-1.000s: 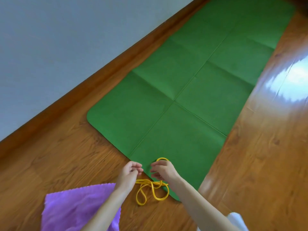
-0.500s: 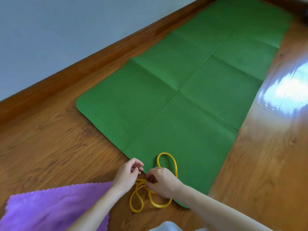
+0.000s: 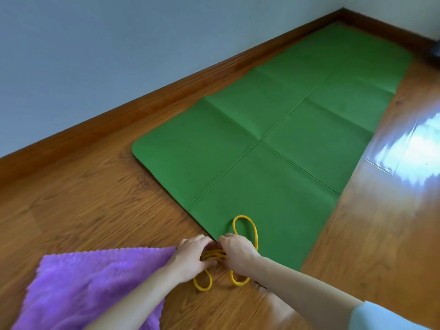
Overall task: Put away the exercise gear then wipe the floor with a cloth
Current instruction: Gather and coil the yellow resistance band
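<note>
A pale blue-grey wall (image 3: 100, 55) meets a brown wooden skirting board (image 3: 152, 101) running along its foot

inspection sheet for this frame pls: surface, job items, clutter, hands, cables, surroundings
Surface: wooden floor, glossy, with bright glare at the right.
Job items: green mat lies unfolded and flat along the wall, creases showing. Yellow band is bunched in loops at the mat's near edge, one loop on the mat, two on the floor. Purple cloth lies on the floor at lower left, beside the left hand.
Clutter: nothing seen.
Hands: left hand and right hand both grip the band's middle, close together.
Cables: nothing seen.
Surroundings: pale wall with a brown baseboard; room corner at upper right; a dark object at the right edge, too cropped to identify.
</note>
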A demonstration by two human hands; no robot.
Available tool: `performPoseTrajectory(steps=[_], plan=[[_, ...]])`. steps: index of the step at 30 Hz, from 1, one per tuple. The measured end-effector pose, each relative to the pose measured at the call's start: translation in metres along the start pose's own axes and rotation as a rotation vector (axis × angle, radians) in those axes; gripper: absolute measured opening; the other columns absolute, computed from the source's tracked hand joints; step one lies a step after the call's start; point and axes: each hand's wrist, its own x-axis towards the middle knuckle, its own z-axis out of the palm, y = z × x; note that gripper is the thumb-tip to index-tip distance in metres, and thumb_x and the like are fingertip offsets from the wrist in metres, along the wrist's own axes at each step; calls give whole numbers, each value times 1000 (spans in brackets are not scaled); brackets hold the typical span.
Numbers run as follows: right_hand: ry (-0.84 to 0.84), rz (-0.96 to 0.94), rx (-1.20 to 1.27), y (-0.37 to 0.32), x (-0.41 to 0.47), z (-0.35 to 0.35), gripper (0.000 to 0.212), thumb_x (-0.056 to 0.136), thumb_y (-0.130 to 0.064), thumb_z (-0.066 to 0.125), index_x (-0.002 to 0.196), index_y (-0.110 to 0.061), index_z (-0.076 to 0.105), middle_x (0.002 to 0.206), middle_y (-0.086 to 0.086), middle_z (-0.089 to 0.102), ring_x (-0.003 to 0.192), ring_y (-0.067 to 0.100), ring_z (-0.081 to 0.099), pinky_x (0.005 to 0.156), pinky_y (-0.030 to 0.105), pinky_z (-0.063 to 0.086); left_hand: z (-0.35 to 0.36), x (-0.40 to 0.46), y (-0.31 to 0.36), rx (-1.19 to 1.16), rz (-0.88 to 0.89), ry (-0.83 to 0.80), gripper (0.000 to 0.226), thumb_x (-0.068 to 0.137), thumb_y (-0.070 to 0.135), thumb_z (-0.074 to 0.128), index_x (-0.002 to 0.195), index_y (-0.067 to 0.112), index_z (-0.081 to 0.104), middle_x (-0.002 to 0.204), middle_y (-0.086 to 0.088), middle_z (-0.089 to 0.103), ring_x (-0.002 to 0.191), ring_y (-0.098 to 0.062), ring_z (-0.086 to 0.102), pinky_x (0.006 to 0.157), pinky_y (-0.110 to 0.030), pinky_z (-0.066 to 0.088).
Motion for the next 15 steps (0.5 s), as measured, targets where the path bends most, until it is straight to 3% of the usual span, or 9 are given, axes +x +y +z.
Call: performPoseTrajectory(steps=[6, 9, 11, 15], plan=[[-36, -63, 220, 9, 0, -32, 30, 74, -18, 69, 103, -10, 66, 98, 12, 69, 83, 24, 60, 67, 29, 45, -4, 3, 9, 81, -57, -1, 43, 81, 46, 61, 119, 25, 56, 117, 5, 60, 112, -17, 52, 93, -31, 37], [27, -110, 353, 14, -5, -55, 25, 75, -16, 70, 99, -10, 69, 96, 9, 71, 79, 16, 60, 72, 29, 48, -15, 4, 12, -177, -105, 89, 25, 79, 40, 65, 96, 22, 67, 88, 2, 66, 86, -16, 60, 78, -35, 44], [70, -110, 451, 20, -7, -67, 22, 76, -19, 71, 97, -12, 70, 93, 5, 71, 77, 10, 59, 73, 28, 50, -28, 5, 16, -381, -104, 91, 16, 80, 36, 65, 80, 20, 66, 68, 6, 62, 67, -10, 55, 67, -35, 44], [174, -136, 630, 27, -10, -91, 19, 76, -17, 74, 95, -13, 70, 86, 2, 71, 73, 8, 61, 73, 26, 53, -67, 9, 35, -520, -28, 121, 20, 87, 23, 61, 68, 23, 60, 58, 11, 61, 59, -5, 54, 63, -29, 43]])
